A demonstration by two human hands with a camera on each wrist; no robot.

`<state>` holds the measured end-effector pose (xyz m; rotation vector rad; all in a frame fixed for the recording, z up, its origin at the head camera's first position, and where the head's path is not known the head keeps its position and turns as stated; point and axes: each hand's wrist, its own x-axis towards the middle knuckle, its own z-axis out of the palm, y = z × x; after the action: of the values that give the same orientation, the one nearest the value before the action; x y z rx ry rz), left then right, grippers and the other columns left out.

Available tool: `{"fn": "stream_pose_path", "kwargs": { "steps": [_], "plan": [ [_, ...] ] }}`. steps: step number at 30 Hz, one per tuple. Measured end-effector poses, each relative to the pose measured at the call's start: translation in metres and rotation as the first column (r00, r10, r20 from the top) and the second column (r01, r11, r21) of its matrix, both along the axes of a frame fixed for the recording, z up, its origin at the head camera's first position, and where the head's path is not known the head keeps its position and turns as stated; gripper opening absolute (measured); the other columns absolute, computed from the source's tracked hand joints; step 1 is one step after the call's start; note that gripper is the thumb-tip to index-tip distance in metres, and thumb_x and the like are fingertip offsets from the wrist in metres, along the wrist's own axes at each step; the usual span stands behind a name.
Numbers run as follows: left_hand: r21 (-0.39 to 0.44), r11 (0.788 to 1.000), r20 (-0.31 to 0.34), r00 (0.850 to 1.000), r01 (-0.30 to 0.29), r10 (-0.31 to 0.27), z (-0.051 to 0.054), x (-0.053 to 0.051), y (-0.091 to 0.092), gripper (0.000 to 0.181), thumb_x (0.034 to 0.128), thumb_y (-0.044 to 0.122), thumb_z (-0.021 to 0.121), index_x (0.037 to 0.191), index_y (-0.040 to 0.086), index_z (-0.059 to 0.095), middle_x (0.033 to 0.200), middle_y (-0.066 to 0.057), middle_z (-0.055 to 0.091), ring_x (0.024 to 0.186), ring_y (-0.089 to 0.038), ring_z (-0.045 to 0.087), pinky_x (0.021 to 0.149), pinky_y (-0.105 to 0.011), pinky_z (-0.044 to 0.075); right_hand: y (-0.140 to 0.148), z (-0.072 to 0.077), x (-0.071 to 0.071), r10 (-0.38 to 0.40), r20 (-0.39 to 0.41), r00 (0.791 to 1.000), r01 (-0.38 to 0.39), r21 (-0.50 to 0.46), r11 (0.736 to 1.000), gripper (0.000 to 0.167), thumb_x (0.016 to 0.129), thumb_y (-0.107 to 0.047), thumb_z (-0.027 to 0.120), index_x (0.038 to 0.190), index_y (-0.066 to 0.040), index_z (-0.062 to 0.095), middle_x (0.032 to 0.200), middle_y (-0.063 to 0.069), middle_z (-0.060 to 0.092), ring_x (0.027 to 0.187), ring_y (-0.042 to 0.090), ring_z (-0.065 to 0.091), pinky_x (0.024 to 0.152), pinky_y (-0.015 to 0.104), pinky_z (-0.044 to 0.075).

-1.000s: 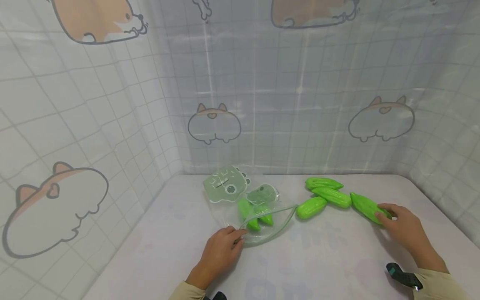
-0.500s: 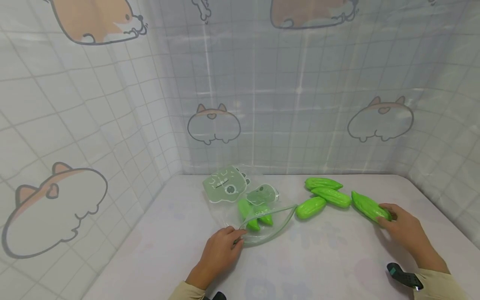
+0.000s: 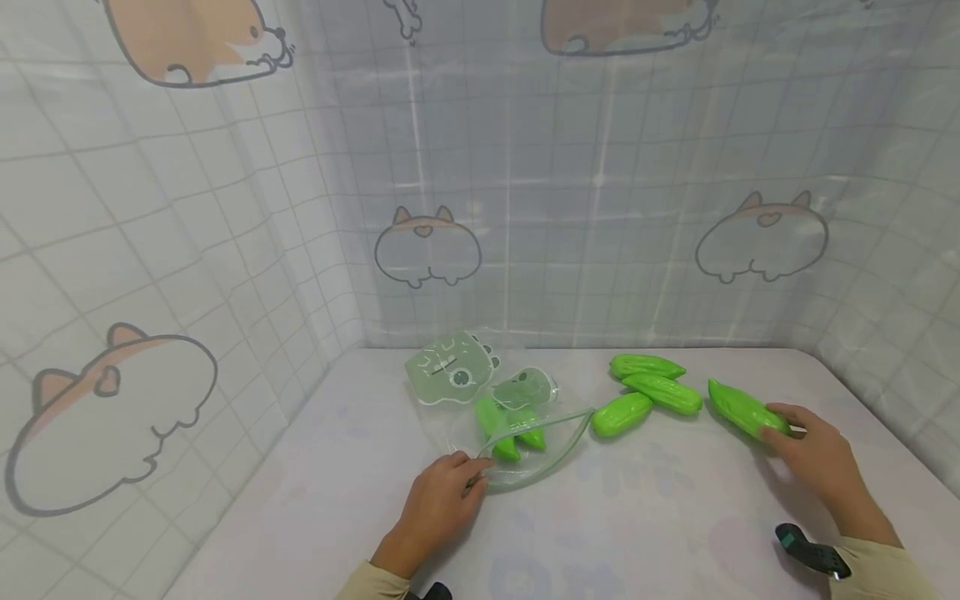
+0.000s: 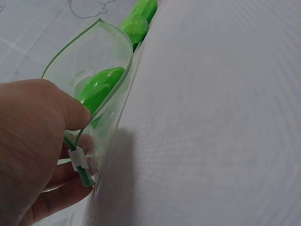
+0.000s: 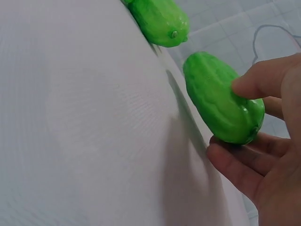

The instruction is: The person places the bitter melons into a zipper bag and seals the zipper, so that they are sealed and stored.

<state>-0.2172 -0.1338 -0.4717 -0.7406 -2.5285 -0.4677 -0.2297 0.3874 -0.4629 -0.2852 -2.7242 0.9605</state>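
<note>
My right hand (image 3: 819, 454) grips a bright green, lumpy toy bitter melon (image 3: 742, 408) by its near end at the right of the table. In the right wrist view the thumb lies on top of this bitter melon (image 5: 218, 96), fingers beneath, and a shadow falls below it. My left hand (image 3: 442, 500) pinches the corner of a clear zip bag (image 3: 551, 477) by its green-edged mouth. A white slider (image 4: 78, 159) sits at that corner in the left wrist view. The mouth gapes, and green bitter melons (image 3: 506, 448) lie inside the bag.
Between the bag and my right hand, 3 loose bitter melons (image 3: 663, 393) lie close together. The bag bears pale green cartoon prints (image 3: 453, 371). A white table (image 3: 637, 533) spreads below, walled at the back and sides by a grid-patterned sheet (image 3: 600, 275).
The bitter melon in my right hand has shifted slightly right and its near end has risen a little. My left hand and the bag have stayed in place.
</note>
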Motion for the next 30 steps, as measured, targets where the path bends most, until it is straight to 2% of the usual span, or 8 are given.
{"fn": "stream_pose_path", "kwargs": {
  "steps": [4, 10, 14, 18, 21, 25, 30],
  "plan": [
    [0.004, 1.000, 0.002, 1.000, -0.002, 0.002, 0.000, 0.000, 0.000, 0.022, 0.0861, 0.018, 0.076, 0.108, 0.019, 0.078, 0.084, 0.008, 0.062, 0.074, -0.010, 0.057, 0.062, -0.030, 0.049, -0.002, 0.003, 0.000, -0.013, -0.008, 1.000, 0.012, -0.063, 0.998, 0.063, 0.101, -0.036, 0.056, 0.142, 0.009, 0.043, 0.139, 0.043, 0.039, 0.118, 0.060, 0.044, 0.084, 0.066, 0.043],
    [0.010, 1.000, 0.008, 1.000, 0.004, -0.004, 0.000, 0.001, 0.000, 0.023, 0.0860, 0.018, 0.076, 0.109, 0.018, 0.078, 0.085, 0.007, 0.062, 0.075, -0.010, 0.057, 0.062, -0.030, 0.049, -0.004, 0.003, 0.002, 0.037, -0.018, 0.999, -0.040, -0.203, 0.978, 0.066, 0.102, -0.037, 0.056, 0.145, 0.010, 0.038, 0.140, 0.043, 0.035, 0.121, 0.059, 0.042, 0.085, 0.063, 0.042],
    [0.012, 1.000, 0.006, 1.000, 0.006, -0.006, 0.000, 0.001, 0.000, 0.023, 0.0862, 0.018, 0.076, 0.109, 0.018, 0.078, 0.085, 0.007, 0.063, 0.075, -0.010, 0.058, 0.062, -0.030, 0.049, -0.004, 0.003, 0.002, 0.044, -0.019, 0.999, -0.047, -0.240, 0.970, 0.069, 0.101, -0.038, 0.057, 0.147, 0.009, 0.036, 0.141, 0.042, 0.036, 0.120, 0.056, 0.044, 0.077, 0.042, 0.046],
    [0.012, 1.000, 0.004, 1.000, 0.005, -0.005, 0.000, 0.001, 0.000, 0.023, 0.0862, 0.018, 0.076, 0.109, 0.018, 0.078, 0.085, 0.007, 0.063, 0.075, -0.010, 0.058, 0.062, -0.030, 0.049, -0.006, 0.005, 0.001, 0.042, -0.010, 0.999, -0.043, -0.270, 0.962, 0.072, 0.101, -0.041, 0.057, 0.151, 0.005, 0.034, 0.144, 0.041, 0.034, 0.121, 0.052, 0.042, 0.076, 0.037, 0.043],
    [0.012, 1.000, -0.002, 1.000, 0.005, -0.005, 0.000, 0.002, -0.001, 0.023, 0.0857, 0.018, 0.076, 0.108, 0.018, 0.078, 0.084, 0.007, 0.062, 0.075, -0.010, 0.057, 0.062, -0.030, 0.048, -0.009, 0.006, 0.001, 0.051, -0.034, 0.998, -0.059, -0.294, 0.954, 0.070, 0.102, -0.039, 0.056, 0.152, 0.005, 0.033, 0.145, 0.040, 0.034, 0.118, 0.048, 0.046, 0.075, 0.032, 0.046],
    [0.013, 1.000, -0.021, 1.000, 0.012, -0.012, 0.000, 0.002, -0.001, 0.023, 0.0844, 0.016, 0.077, 0.107, 0.017, 0.078, 0.083, 0.007, 0.061, 0.073, -0.010, 0.056, 0.060, -0.029, 0.048, -0.015, 0.005, 0.000, 0.082, -0.095, 0.992, -0.109, -0.335, 0.936, 0.066, 0.103, -0.033, 0.057, 0.150, 0.007, 0.035, 0.144, 0.037, 0.033, 0.110, 0.037, 0.050, 0.067, 0.015, 0.049],
    [0.007, 1.000, -0.011, 1.000, 0.005, -0.005, -0.001, 0.000, -0.001, 0.022, 0.0856, 0.018, 0.076, 0.108, 0.019, 0.078, 0.083, 0.008, 0.061, 0.073, -0.009, 0.056, 0.060, -0.028, 0.047, -0.024, 0.008, 0.000, 0.111, -0.147, 0.983, -0.159, -0.377, 0.912, 0.064, 0.103, -0.027, 0.058, 0.150, 0.009, 0.033, 0.144, 0.034, 0.034, 0.101, 0.013, 0.052, 0.074, 0.016, 0.053]
  ]
}}
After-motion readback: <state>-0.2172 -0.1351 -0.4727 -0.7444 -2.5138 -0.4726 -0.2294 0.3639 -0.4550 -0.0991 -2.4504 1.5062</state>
